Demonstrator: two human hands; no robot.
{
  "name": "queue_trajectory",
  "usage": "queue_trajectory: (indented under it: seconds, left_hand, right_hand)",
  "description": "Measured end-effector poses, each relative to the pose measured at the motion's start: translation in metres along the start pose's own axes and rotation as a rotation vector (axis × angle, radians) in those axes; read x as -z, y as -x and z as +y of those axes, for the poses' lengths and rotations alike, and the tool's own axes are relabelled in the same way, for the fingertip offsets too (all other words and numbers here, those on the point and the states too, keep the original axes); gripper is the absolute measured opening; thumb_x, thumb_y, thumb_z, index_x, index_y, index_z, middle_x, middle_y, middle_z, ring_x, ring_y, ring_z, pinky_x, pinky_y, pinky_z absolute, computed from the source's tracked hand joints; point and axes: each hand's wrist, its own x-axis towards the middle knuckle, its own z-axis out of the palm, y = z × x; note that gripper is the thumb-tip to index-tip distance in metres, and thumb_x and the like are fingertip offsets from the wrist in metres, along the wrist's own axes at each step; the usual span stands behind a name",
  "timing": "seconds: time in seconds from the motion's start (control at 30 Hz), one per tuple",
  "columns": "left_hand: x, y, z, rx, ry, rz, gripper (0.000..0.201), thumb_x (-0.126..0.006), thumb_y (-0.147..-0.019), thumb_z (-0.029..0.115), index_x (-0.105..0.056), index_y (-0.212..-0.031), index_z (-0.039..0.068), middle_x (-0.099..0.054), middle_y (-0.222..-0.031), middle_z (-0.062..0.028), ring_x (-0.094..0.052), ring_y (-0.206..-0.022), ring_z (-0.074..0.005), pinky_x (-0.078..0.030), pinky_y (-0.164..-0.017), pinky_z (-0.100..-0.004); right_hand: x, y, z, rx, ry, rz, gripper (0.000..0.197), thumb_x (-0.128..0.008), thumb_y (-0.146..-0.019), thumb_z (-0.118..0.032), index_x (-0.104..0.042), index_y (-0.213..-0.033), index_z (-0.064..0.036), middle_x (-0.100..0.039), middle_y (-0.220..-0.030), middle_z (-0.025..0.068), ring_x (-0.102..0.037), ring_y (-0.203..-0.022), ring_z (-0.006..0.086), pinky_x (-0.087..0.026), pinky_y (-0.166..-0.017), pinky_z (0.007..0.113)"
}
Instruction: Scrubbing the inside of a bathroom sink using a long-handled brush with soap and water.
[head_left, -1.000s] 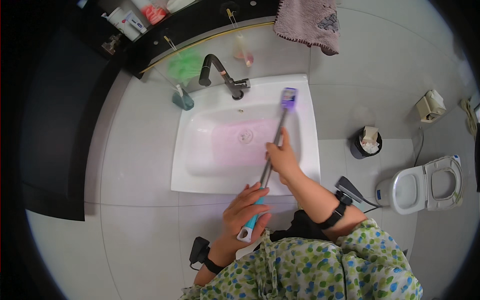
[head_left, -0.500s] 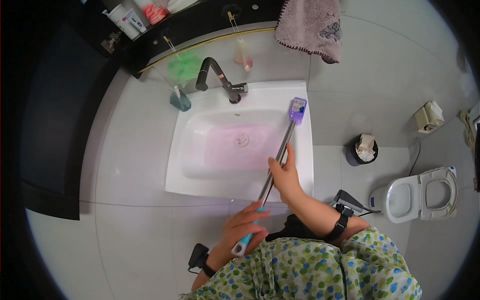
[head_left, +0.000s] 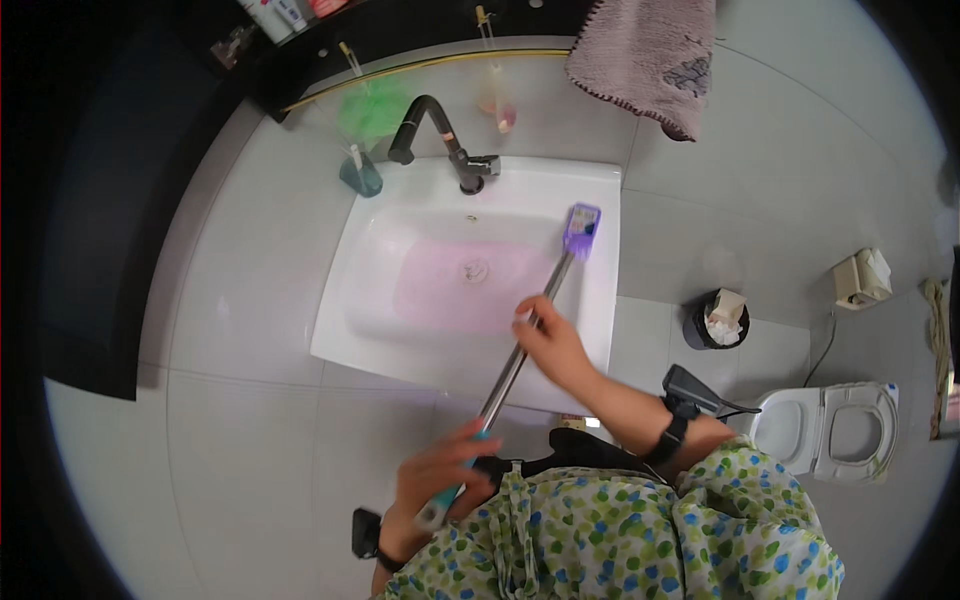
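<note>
A long-handled brush (head_left: 507, 378) with a purple head (head_left: 582, 225), a metal shaft and a blue grip slants from lower left to upper right across the white washbasin (head_left: 590, 310). Its head, which bears a label, is over the basin's right side; I cannot tell if it touches. Pinkish water covers the basin floor around the drain. My right hand (head_left: 553, 345) is closed round the middle of the shaft. Around the blue grip by my body is my left hand (head_left: 440, 472), its fingers somewhat blurred and partly stretched over the grip.
Behind the basin rises a dark faucet (head_left: 440, 140). A teal cup (head_left: 361, 174) stands at the back left corner, below a green mesh sponge (head_left: 375, 110). A pink towel (head_left: 645, 65) hangs at upper right. To the right are a waste bin (head_left: 716, 320) and a toilet (head_left: 790, 430).
Both hands and the brush have shifted left, the left hand also toward my body. The purple head has moved inward from the basin's right rim. The view has tilted slightly.
</note>
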Motion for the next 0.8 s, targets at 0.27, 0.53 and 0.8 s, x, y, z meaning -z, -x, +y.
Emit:
queue_trajectory:
  seconds: [0.27, 0.53, 0.8]
  left_hand:
    - [-0.037, -0.037, -0.053, -0.079, 0.025, 0.230, 0.018, -0.075, -0.075, 0.001, -0.059, -0.083, 0.004, -0.063, -0.119, -0.0154, -0.051, -0.125, -0.0386, -0.047, -0.096, -0.0438]
    - [0.029, 0.011, -0.025, -0.077, -0.147, 0.267, 0.018, -0.077, -0.075, 0.005, -0.059, -0.077, 0.005, -0.069, -0.105, -0.0123, -0.058, -0.116, -0.0392, -0.052, -0.089, -0.0428]
    - [0.066, 0.039, -0.062, 0.012, -0.050, 0.163, 0.015, -0.072, -0.079, 0.001, -0.059, -0.085, 0.004, -0.067, -0.109, -0.0085, -0.058, -0.117, -0.0333, -0.054, -0.084, -0.0385]
  right_hand:
    - [-0.014, -0.084, 0.001, -0.162, -0.282, -0.064, 0.023, -0.051, -0.090, -0.018, -0.052, -0.112, -0.0157, -0.047, -0.064, 0.0017, -0.047, -0.053, 0.0123, -0.040, -0.049, 0.030]
    - [-0.103, -0.052, -0.026, -0.215, -0.360, -0.223, 0.028, -0.049, -0.089, -0.018, -0.050, -0.117, -0.0144, -0.058, -0.070, 0.0045, -0.045, -0.049, 0.0093, -0.033, -0.040, 0.024]
    - [-0.152, -0.024, 0.013, -0.492, -0.424, -0.118, 0.029, -0.051, -0.089, -0.019, -0.051, -0.118, -0.0118, -0.055, -0.066, 0.0032, -0.042, -0.042, 0.0096, -0.031, -0.038, 0.024]
